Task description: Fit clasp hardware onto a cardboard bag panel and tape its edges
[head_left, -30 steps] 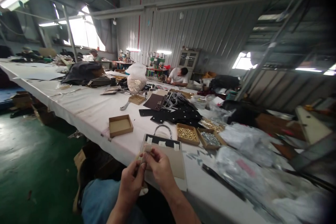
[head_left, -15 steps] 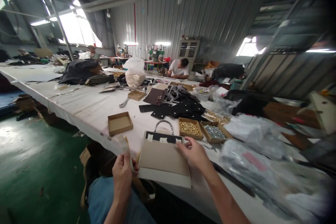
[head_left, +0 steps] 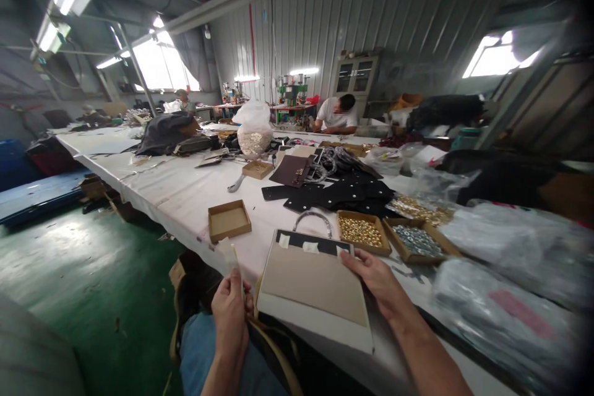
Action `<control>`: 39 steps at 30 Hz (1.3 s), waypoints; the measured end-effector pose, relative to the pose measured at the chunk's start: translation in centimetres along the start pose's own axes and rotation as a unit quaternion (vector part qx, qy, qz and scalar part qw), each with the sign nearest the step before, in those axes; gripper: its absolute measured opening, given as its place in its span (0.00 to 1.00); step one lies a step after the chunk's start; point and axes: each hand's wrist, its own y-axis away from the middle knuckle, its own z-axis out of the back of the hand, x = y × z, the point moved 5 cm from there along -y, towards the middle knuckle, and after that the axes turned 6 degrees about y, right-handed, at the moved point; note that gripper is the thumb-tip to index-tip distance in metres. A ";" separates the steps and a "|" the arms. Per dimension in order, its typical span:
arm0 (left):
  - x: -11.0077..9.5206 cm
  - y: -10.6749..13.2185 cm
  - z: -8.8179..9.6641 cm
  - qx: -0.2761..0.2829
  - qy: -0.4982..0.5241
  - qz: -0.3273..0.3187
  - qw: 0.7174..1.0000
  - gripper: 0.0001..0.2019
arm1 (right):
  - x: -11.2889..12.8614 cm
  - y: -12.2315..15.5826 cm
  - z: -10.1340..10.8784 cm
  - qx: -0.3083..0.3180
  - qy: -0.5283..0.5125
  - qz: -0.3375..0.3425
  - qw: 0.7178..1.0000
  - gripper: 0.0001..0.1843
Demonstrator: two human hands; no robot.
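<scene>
A flat beige handbag panel (head_left: 315, 281) lies at the table's front edge, a black band along its top and a wrapped curved handle (head_left: 312, 215) beyond it. Pale tape pieces (head_left: 310, 248) sit across the band. My right hand (head_left: 377, 278) grips the panel's upper right edge, thumb on top by the rightmost tape piece; its other fingers are partly hidden. Left of the panel, my left hand (head_left: 231, 304) is closed around a strip of masking tape (head_left: 227, 252) whose end sticks up above the thumb. Whether a roll is inside that hand is hidden.
Behind the panel stand cardboard trays of gold studs (head_left: 359, 231) and silver metal parts (head_left: 416, 241). Another cardboard tray (head_left: 229, 221) is at left. Black pieces (head_left: 334, 194) lie farther back, plastic bags (head_left: 501, 297) at right. A person (head_left: 335, 114) sits across the table.
The view has shifted, so the table and both hands appear farther right. My right thumb still rests at the panel's upper right corner; my left hand still holds the tape strip.
</scene>
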 end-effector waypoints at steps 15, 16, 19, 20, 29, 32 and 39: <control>0.5 0.5 -0.8 0.058 0.020 0.025 0.998 0.32 | 11.0 8.4 3.3 -0.392 0.080 0.432 0.808 0.27; 0.5 0.6 -1.0 0.072 0.017 0.026 0.997 0.32 | 11.9 10.1 2.5 -0.421 0.166 0.490 0.745 0.25; 1.3 0.6 -1.3 0.089 0.004 0.051 0.995 0.35 | 11.9 12.3 -1.9 -0.293 0.399 0.624 0.605 0.16; 1.6 0.5 -1.2 0.083 0.000 0.064 0.994 0.37 | 10.9 12.2 -3.4 -0.208 0.448 0.644 0.584 0.15; 0.8 0.1 0.4 0.032 0.063 0.100 0.993 0.42 | -1.2 9.7 -10.2 -0.026 0.552 0.673 0.491 0.15; -0.1 0.5 0.5 0.033 0.073 0.081 0.993 0.41 | -2.2 8.8 -10.0 -0.038 0.537 0.662 0.522 0.16; 0.6 0.6 -0.2 0.085 0.051 0.073 0.992 0.40 | -1.3 8.9 -8.7 -0.009 0.566 0.618 0.546 0.07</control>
